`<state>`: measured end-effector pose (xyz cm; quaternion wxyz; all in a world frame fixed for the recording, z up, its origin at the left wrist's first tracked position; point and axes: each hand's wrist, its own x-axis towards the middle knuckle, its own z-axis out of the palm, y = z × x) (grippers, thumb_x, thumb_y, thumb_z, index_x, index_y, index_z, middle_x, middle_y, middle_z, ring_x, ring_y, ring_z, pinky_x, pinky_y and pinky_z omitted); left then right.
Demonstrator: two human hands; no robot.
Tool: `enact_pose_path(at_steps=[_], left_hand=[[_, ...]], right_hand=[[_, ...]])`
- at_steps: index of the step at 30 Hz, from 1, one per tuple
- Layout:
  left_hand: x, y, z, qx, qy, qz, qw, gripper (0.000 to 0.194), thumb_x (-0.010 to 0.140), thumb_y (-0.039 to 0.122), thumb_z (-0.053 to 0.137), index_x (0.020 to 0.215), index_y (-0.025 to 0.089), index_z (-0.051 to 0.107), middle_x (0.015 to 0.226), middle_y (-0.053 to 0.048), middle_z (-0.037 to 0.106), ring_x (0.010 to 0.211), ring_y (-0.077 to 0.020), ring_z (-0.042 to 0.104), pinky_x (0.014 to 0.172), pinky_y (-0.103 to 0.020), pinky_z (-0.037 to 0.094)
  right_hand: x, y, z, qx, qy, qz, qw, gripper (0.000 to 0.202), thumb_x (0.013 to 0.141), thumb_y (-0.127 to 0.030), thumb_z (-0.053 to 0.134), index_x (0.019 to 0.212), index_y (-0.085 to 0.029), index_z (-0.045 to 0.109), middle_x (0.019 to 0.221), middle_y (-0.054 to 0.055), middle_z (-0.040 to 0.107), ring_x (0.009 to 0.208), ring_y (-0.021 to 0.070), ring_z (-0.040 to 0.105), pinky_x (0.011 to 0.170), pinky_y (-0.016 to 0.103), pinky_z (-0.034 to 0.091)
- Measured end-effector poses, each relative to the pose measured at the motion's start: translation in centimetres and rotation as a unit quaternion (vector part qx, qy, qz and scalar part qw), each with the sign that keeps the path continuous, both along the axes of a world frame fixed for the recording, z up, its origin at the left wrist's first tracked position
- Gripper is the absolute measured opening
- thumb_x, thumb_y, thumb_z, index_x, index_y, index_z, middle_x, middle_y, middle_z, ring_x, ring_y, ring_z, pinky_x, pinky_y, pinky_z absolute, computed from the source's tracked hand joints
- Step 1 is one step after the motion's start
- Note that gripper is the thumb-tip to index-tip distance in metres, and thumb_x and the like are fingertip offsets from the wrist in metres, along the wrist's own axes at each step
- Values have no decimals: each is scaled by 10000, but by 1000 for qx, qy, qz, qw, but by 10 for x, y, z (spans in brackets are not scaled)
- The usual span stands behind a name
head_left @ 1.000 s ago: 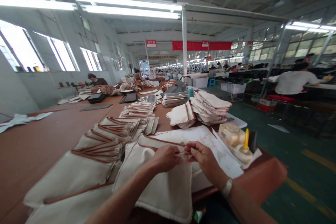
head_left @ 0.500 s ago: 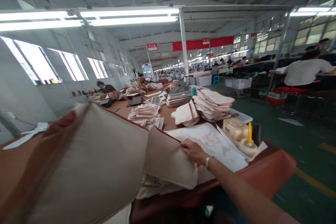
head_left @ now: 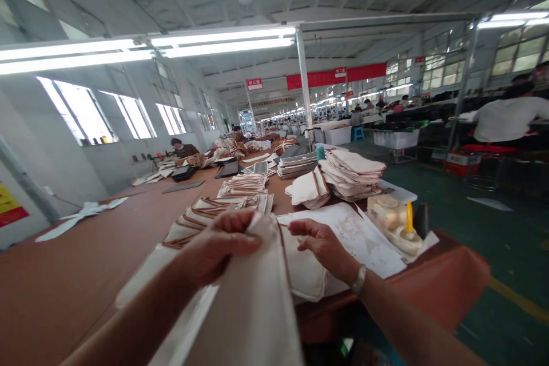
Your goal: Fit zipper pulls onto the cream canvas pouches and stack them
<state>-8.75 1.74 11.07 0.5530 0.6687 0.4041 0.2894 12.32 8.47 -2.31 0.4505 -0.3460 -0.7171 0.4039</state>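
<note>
My left hand pinches the top of a cream fabric panel between thumb and fingers. The panel hangs toward me, slightly blurred, its lower end outside the picture. Just right of its edge is my right hand, fingers apart and holding nothing, a bracelet at the wrist. Beneath that hand, another cream panel with a dark edge lies at the table's front. Beyond my left hand, a row of overlapping cream panels with brown edging covers part of the table.
Stacked cream pieces stand on the brown table. White paper lies at the right, beside a plastic container and a yellow-handled tool. Grey pieces lie farther back. A person sits at the far left.
The large cream panel has swung down from the left to the middle, uncovering my left hand and the row behind. My right hand has let go of the smaller panel, which now lies lower.
</note>
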Motion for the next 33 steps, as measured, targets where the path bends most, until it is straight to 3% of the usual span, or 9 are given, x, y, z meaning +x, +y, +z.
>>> enact_pose_path(at_steps=[4, 9, 12, 16, 19, 22, 26, 28, 33], left_hand=[[29, 0, -16, -88, 12, -145, 985, 349, 665, 367, 779, 832, 127, 589, 759, -2, 571, 652, -116, 508, 607, -220, 398], [47, 1, -25, 18, 162, -242, 956, 257, 758, 296, 675, 704, 174, 455, 664, 62, 384, 600, -82, 330, 516, -200, 256], [46, -3, -25, 89, 246, -218, 940, 200, 773, 192, 604, 698, 186, 419, 677, 66, 354, 615, -89, 316, 516, -215, 237], [41, -8, -34, 144, 307, -157, 928, 178, 715, 70, 536, 719, 193, 408, 697, 72, 357, 634, -89, 323, 529, -224, 229], [38, -11, -41, 148, 303, -127, 933, 210, 655, 19, 498, 766, 193, 461, 719, 74, 381, 654, -91, 340, 544, -223, 237], [36, -14, -41, 121, 261, -127, 949, 289, 625, 4, 502, 843, 192, 520, 731, 75, 393, 660, -91, 343, 547, -215, 243], [37, -17, -35, 82, 139, -140, 977, 116, 811, 199, 592, 923, 172, 589, 775, 55, 436, 698, -101, 369, 579, -200, 278], [38, -19, -33, 87, 95, -134, 983, 171, 869, 321, 597, 907, 154, 607, 778, 43, 446, 708, -107, 364, 596, -203, 286], [35, -21, -34, 6, 30, -123, 992, 258, 807, 380, 694, 845, 135, 622, 723, 43, 463, 672, -102, 367, 592, -206, 288]], right_hand=[[23, -58, 26, -32, 85, 81, 993, 493, 753, -116, 483, 1213, -222, 624, 1102, 42, 720, 972, 225, 668, 762, 295, 541], [48, -84, 24, -87, 129, 155, 975, 290, 780, -216, 639, 1067, -200, 680, 988, 32, 678, 930, 216, 616, 782, 283, 476], [50, -84, 17, -84, 99, 145, 981, 183, 865, -314, 618, 1002, -193, 631, 891, 22, 640, 826, 193, 587, 721, 275, 456], [46, -85, 11, 2, -13, 49, 999, 154, 924, -362, 566, 890, -212, 571, 771, -8, 566, 692, 162, 501, 621, 258, 402], [44, -87, 12, 78, -86, 3, 993, 80, 922, -289, 561, 882, -220, 570, 802, 2, 596, 713, 170, 525, 648, 272, 400], [43, -87, 19, 95, -89, 10, 991, 75, 926, -250, 549, 865, -220, 579, 802, -2, 606, 706, 161, 536, 650, 264, 401], [42, -89, 35, 39, -51, 51, 997, 135, 933, -305, 559, 844, -210, 593, 752, -16, 587, 676, 149, 506, 610, 242, 393], [41, -89, 43, 2, -33, 72, 997, 176, 930, -342, 576, 832, -199, 608, 752, -14, 577, 694, 149, 493, 622, 240, 391], [42, -86, 57, -138, 56, 162, 975, 213, 889, -350, 653, 803, -164, 596, 750, -18, 515, 704, 130, 430, 644, 228, 368]])
